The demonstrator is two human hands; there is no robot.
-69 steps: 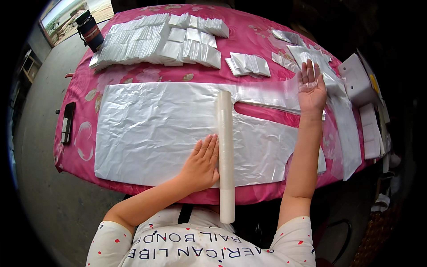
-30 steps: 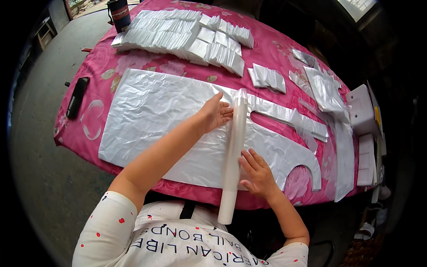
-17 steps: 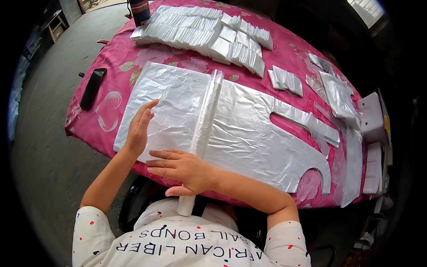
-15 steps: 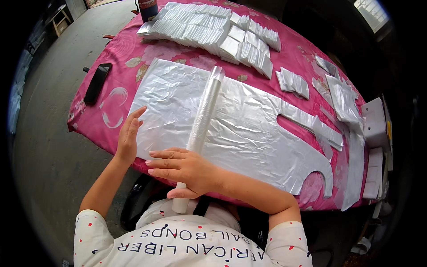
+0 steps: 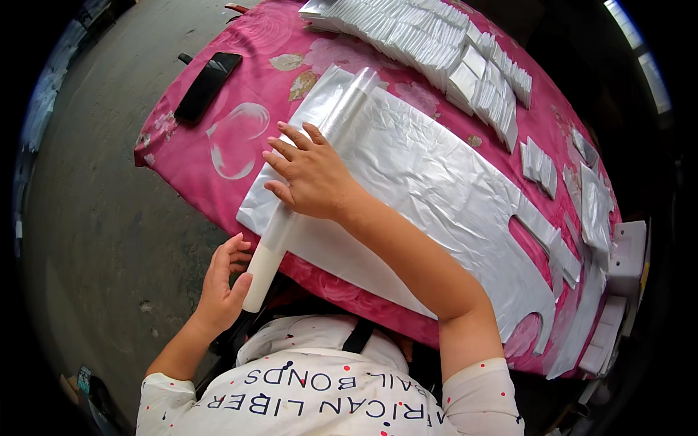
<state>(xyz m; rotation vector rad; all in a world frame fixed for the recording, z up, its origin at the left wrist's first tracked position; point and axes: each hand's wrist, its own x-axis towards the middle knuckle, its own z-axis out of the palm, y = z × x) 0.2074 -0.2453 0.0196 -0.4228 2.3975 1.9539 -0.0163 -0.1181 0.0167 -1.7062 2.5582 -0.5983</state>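
A white tube wrapped in thin plastic film (image 5: 263,282) lies slantwise across a flat, silvery-white plastic bag (image 5: 436,200) with handle cut-outs at its right end. My right hand (image 5: 313,174) rests flat on the roll's middle, its fingers spread. Beside the tube's near end, past the table edge, is my left hand (image 5: 222,287), fingers loosely bent and apart. Its thumb is close to the tube; whether it touches I cannot tell. A short strip of the bag shows left of the roll.
A pink flowered cloth (image 5: 171,149) covers the table. A black phone (image 5: 209,87) lies at the left. Rows of folded plastic bags (image 5: 407,36) stand at the back, with a smaller bundle (image 5: 538,168) to their right. White holders (image 5: 627,251) stand at the right edge.
The roll has turned leftward over the bag, leaving less of it on that side. My right hand has moved up the roll; my left hand has come down near the tube's end. The view has shifted.
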